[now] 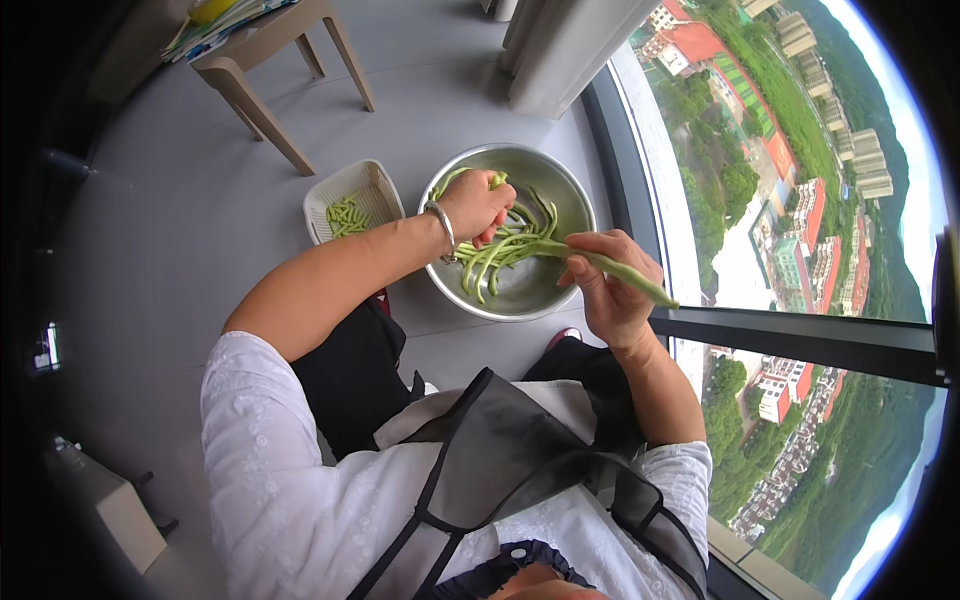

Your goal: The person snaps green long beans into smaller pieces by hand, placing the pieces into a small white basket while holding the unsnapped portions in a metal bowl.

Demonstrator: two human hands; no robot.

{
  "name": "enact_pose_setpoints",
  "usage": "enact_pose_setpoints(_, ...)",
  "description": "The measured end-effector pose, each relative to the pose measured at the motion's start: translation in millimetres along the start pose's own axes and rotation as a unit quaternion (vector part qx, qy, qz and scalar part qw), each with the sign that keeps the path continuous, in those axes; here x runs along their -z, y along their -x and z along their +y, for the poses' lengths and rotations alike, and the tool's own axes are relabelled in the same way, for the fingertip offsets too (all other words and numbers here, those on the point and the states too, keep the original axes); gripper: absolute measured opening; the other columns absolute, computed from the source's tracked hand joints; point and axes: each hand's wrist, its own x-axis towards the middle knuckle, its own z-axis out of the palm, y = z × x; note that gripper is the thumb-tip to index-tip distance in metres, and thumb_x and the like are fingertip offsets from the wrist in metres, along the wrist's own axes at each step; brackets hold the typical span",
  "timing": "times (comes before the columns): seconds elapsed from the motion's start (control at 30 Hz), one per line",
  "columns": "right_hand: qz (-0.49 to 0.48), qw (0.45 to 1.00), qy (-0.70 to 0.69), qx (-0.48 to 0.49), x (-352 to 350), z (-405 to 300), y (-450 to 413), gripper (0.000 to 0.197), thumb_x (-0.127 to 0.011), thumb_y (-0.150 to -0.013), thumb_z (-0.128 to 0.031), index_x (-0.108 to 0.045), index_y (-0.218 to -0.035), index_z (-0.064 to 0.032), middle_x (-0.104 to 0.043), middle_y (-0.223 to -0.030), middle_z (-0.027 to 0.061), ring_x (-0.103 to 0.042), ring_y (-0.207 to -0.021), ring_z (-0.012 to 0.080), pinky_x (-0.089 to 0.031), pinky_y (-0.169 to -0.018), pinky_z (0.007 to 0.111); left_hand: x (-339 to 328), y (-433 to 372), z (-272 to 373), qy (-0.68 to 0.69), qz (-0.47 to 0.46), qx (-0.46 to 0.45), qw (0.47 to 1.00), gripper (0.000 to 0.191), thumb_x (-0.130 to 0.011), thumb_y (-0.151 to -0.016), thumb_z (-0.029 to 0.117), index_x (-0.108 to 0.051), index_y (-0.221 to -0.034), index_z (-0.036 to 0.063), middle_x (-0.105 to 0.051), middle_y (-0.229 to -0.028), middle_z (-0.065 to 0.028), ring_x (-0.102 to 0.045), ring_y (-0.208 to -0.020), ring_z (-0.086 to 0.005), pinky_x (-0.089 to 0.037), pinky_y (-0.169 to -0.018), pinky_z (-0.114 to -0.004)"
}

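Observation:
A round stainless steel basin point(525, 296) stands on the floor before me, with long green beans point(487, 262) lying inside. My left hand point(476, 206), a silver bangle at its wrist, is over the basin's left half, its fingers curled round a piece of green bean point(498, 179). At the basin's right rim, my right hand point(615, 289) pinches a long, flat green bean point(634, 278) between thumb and fingers. Left of the basin sits a pale plastic basket point(381, 193) that holds short bean pieces point(347, 216); my left forearm passes over its near edge.
A beige stool or chair point(259, 112) stands at the upper left, bearing papers and a yellow object point(210, 9). Pale curtains point(551, 56) hang beyond the basin. A dark window frame point(795, 337) runs along the right. At the lower left is a pale box-like object point(124, 517).

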Motion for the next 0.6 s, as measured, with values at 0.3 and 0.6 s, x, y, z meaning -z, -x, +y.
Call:
enact_pose_setpoints(0.3, -0.034, 0.888, -0.32, -0.328, 3.4, 34.8, -6.0, 0.023, -0.054, -0.091, -0.021, -0.059, -0.093, 0.0011, -0.056, -0.068, 0.0027, -0.048, -0.051, 0.0072, -0.042, -0.046, 0.02, -8.2, 23.5, 11.6, 0.157, -0.288, -0.08, 0.941, 0.025, -0.046, -0.094, 0.027, -0.048, -0.101, 0.003, -0.056, -0.073, -0.0045, -0.054, -0.049, -0.0089, -0.046, -0.042, -0.021)
enact_pose_setpoints(0.6, 0.057, 0.885, -0.326, -0.329, 2.7, 41.3, -6.8, 0.021, -0.056, -0.09, -0.022, -0.054, -0.097, -0.0021, -0.052, -0.067, 0.0016, -0.047, -0.05, 0.0064, -0.043, -0.046, 0.021, -11.5, 24.6, 16.5, 0.125, -0.279, -0.006, 0.952, 0.022, -0.053, -0.091, 0.026, -0.049, -0.097, 0.006, -0.047, -0.065, 0.002, -0.034, -0.041, -0.0024, -0.029, -0.034, -0.018)
